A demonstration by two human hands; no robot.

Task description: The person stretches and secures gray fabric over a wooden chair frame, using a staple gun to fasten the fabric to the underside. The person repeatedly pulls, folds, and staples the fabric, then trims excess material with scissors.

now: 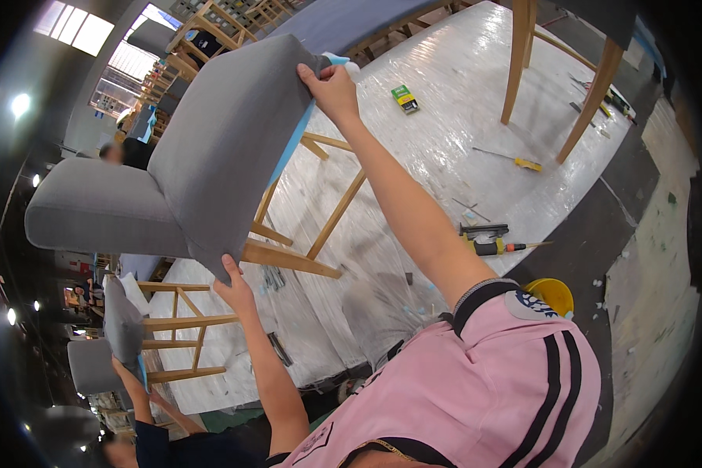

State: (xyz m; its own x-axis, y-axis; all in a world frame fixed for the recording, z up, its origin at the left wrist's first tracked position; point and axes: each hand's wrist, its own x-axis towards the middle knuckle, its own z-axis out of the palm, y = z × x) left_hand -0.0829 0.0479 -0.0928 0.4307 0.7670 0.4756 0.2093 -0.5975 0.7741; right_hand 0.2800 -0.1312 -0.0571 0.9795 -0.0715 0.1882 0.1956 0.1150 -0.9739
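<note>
A grey upholstered chair (226,117) with wooden legs is tilted in front of me, its seat and backrest facing up and left. My right hand (334,92) is closed on the cover at the far corner of the seat, where some blue and white material sticks out. At the near corner, next to a wooden leg (288,257), my left hand (235,287) pinches the grey fabric edge. Light blue lining (295,142) shows along the underside of the seat.
The plastic-wrapped worktable (444,148) carries a green and yellow box (404,99), a yellow-handled screwdriver (529,164), a power-tool-like item (491,248) and another chair's legs (593,101). A yellow bucket (551,296) stands beside it. At lower left a co-worker handles another grey chair (125,320).
</note>
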